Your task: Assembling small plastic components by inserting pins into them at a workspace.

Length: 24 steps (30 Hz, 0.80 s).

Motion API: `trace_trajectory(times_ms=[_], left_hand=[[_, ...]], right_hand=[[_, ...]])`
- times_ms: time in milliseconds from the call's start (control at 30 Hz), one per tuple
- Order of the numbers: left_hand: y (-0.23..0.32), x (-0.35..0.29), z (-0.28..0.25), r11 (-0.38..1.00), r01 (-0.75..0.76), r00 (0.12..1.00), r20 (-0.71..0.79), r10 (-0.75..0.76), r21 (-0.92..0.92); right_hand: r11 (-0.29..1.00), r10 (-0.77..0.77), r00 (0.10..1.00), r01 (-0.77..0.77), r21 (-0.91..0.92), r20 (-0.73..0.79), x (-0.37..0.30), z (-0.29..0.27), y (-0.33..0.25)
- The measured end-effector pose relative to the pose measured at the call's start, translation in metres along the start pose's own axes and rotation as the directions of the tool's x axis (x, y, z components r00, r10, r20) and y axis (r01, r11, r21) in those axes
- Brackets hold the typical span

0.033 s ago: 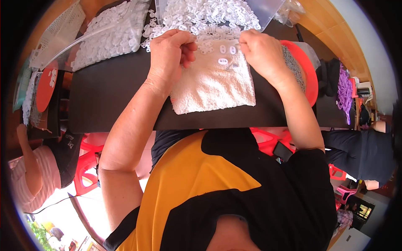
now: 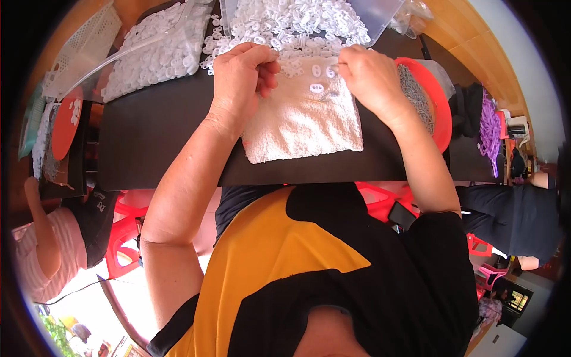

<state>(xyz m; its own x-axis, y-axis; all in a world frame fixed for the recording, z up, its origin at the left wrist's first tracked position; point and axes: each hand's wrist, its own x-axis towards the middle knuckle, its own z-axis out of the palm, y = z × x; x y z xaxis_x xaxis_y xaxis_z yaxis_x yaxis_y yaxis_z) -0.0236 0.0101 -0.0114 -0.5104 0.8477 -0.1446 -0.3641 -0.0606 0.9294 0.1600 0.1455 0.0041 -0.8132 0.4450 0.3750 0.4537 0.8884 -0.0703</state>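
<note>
Dark counter nearest, cream cloth between curled left fingers and curled right fingers, any grip indiscernible, red tray rightward of both, white two-holed oval pieces on cloth between them, clear bin beyond.

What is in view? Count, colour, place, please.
Cloth: 1, cream, mid-table
Table: 1, dark, centre
Containers: 2, see-through, far side
Pieces: many, white, in containers, beyond and on cloth
Dish: 1, red, right of cloth
Bits: many, grey, in dish
Bundle: 1, purple, far right
Basket: 1, white, upper left
Seats: several, red, around table
People: at least 2, pink, dark clothes, both sides
Shirt: 1, black-yellow, bottom centre
Left hand: 1, bare, cloth's far left
Right hand: 1, bare, cloth's far right
</note>
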Motion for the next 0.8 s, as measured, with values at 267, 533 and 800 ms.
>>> trace_trajectory(times_ms=[267,533,800], left_hand=[[0.003,-0.002,0.004,0.999,0.010,0.999,0.035,-0.009,-0.054],[0.003,-0.004,0.007,0.992,0.014,0.997,0.074,-0.005,-0.124],[0.002,-0.009,0.009,0.985,-0.020,0.995,0.098,0.037,-0.169]], right_hand=[[0.993,-0.100,0.993,0.103,-0.052,0.056,0.001,0.005,-0.018],[0.979,-0.011,0.999,0.002,0.204,0.041,0.004,0.002,-0.017],[0.170,0.292,0.934,-0.261,0.950,0.205,0.022,-0.008,-0.042]])
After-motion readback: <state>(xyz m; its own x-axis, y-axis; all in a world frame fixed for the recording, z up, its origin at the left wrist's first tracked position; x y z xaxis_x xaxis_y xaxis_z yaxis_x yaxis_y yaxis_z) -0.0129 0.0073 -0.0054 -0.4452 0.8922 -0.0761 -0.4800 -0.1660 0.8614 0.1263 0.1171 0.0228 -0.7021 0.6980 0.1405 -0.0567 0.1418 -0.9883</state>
